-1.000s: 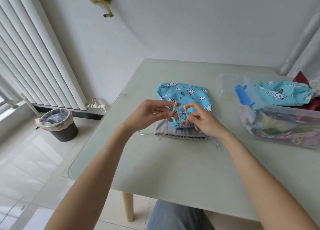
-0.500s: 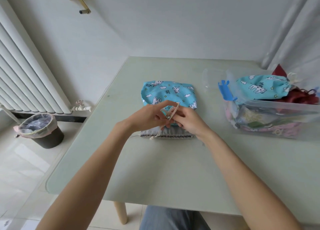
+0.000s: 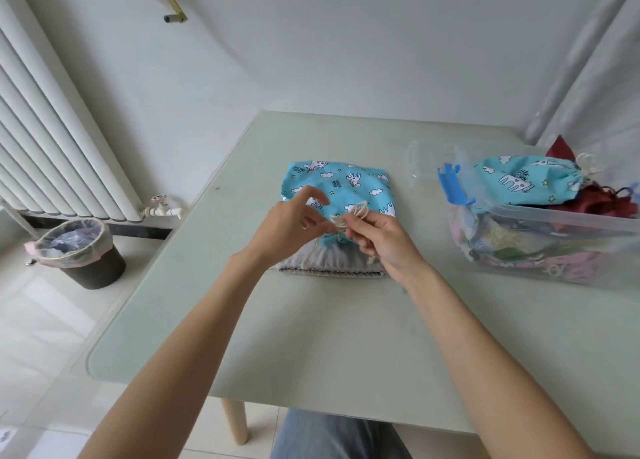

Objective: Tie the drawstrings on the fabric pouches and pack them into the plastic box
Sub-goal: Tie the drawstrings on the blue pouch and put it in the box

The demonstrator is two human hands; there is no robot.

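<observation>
Blue pouch flat on worktop, left of plastic box. Cord — a second ago stretched in two strands between hands — now bunched in loops. Right hand pinches loops; left hand pinches cord at knot. Bow nearly tied — packing next.

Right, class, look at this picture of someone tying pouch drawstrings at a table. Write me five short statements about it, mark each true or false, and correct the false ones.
1. The blue pouch being tied lies on the table. True.
2. The right hand pinches the drawstring. True.
3. The plastic box holds nothing. False: it holds pouches, with another blue one on top.
4. The box stands to the person's left. False: it stands to the right.
5. A bin stands on the floor beside the table. True.
</observation>
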